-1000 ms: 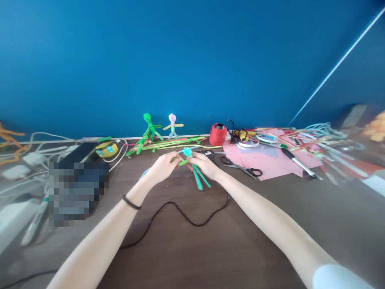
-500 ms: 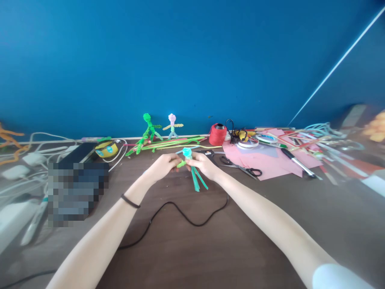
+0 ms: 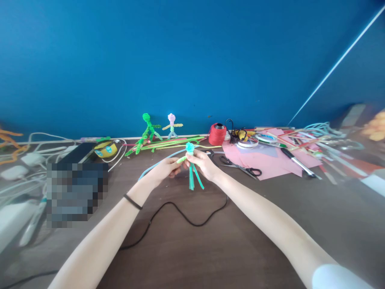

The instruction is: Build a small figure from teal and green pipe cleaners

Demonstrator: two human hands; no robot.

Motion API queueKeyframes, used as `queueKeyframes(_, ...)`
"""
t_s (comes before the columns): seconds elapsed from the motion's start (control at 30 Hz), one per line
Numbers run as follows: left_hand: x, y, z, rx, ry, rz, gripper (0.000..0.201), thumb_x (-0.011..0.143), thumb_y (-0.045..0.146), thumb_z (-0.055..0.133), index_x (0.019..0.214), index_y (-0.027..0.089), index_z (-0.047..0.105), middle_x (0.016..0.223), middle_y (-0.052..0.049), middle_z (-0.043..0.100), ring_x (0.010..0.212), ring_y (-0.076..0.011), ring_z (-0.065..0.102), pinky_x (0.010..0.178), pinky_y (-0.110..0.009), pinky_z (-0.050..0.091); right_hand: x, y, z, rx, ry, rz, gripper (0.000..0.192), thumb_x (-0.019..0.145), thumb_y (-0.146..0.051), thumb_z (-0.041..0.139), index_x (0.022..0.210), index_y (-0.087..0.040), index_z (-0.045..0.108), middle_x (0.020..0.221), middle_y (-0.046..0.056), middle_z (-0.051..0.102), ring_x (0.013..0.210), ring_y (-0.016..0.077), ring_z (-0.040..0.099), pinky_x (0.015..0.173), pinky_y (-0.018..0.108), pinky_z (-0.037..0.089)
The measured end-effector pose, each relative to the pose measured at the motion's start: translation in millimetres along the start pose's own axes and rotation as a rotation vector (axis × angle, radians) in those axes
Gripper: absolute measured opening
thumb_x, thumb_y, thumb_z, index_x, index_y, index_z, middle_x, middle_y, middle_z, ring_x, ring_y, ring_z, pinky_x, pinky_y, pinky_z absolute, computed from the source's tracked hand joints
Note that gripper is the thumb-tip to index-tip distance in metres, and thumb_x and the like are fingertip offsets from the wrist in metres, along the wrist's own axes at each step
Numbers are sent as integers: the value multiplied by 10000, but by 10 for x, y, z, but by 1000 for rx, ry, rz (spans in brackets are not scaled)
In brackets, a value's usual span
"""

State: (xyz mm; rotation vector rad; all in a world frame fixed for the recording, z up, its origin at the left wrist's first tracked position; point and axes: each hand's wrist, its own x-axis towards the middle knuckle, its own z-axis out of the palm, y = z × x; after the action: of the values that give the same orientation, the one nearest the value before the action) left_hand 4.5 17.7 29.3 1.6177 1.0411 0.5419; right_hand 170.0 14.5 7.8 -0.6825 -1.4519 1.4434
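Over the last second the teal pipe-cleaner figure (image 3: 190,164) has swung from a slant to near upright: its two legs, which trailed down toward the right, now hang almost straight below the fingers, and its curled head sits slightly higher and further right. The left hand (image 3: 164,169) has eased back from the figure, now pinching only the tip of the light green arm piece (image 3: 181,159), while the right hand (image 3: 204,163) has lifted a little with the body in its fingertips. A light blue strip (image 3: 156,163) on the table behind the left hand, mostly covered earlier, now shows along its length.
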Motion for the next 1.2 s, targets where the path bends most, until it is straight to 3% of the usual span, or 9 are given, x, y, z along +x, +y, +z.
queueKeyframes(0.17,-34,48,73,73,0,-17,362,771,502,450,796,152,538,520,50,343,468,-74,288,454,-227,242,34,60,13,-84,153,-58,260,759,-401,564,682,-185,441,592,-21,490,538,117,475,550,272,377)
queueKeyframes(0.37,-71,143,129,347,-16,48,202,780,335,440,667,175,485,571,29,454,517,-96,391,513,-239,298,42,98,-18,-395,279,-139,154,771,-303,519,701,-185,448,616,-12,496,604,139,489,625,282,385)
queueKeyframes(0.57,-118,204,107,704,94,92,257,799,284,369,585,184,470,588,-12,552,551,-143,489,556,-260,311,35,111,-47,-531,255,-123,135,775,-304,486,734,-179,455,661,0,517,630,148,489,630,276,371)
queueKeyframes(0.7,-148,253,24,880,175,137,275,821,303,351,663,197,550,694,-39,614,644,-177,530,586,-266,306,27,99,-34,-560,163,-77,111,777,-271,472,722,-177,451,608,-15,511,575,129,473,577,256,356)
queueKeyframes(0.83,-127,270,-70,872,304,183,235,812,347,405,720,198,560,809,-45,631,735,-189,544,613,-263,326,7,40,24,-483,63,-61,74,757,-225,489,722,-163,470,571,-32,494,553,113,462,563,241,351)
queueKeyframes(0.93,-93,242,-122,806,408,158,236,774,405,481,713,189,555,774,-38,616,717,-185,533,607,-259,334,-8,-12,59,-386,16,-42,97,762,-239,506,723,-156,477,568,-32,494,560,108,457,573,242,350)
queueKeyframes(1.03,-61,189,-154,699,385,111,293,758,460,498,697,180,556,669,-7,572,635,-155,497,589,-249,335,-21,-47,69,-263,-5,-25,148,766,-281,536,716,-158,469,567,-31,486,549,100,442,562,241,338)
queueKeyframes(1.2,-8,77,-146,506,248,94,404,773,530,421,678,160,553,548,31,458,536,-113,390,530,-237,293,-24,-30,61,-77,-38,-25,218,779,-339,562,695,-164,464,574,-29,480,546,95,429,524,235,312)
